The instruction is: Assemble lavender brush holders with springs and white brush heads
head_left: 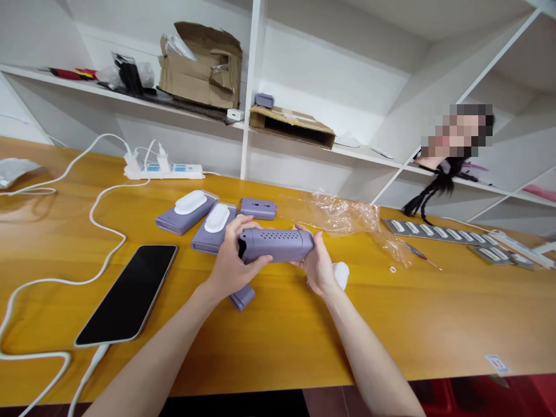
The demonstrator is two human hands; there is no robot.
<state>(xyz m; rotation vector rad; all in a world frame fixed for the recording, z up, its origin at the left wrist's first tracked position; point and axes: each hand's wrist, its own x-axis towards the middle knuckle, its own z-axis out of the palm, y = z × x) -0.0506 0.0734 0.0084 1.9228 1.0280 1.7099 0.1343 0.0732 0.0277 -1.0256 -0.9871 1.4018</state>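
Observation:
Both hands hold a purple rectangular case with rows of small holes [278, 245] a little above the wooden table [434, 324]. My left hand [232, 263] grips its left end, fingers wrapped around it. My right hand [319, 263] grips its right end. A small purple piece [242, 297] lies under my left wrist, and a white oval piece [341, 273] sits just behind my right hand. Behind the hands lie two purple cases with white oval inserts [187, 209] [215, 226] and a smaller purple part [258, 208].
A black phone [130, 292] lies face up at the left on a white cable [56, 278]. A power strip [164, 170] sits at the back. Crumpled clear plastic [343, 214], a small screwdriver [423, 256] and grey trays of white parts [438, 231] lie right. Shelves hold cardboard boxes [202, 63] and a mannequin head [452, 145].

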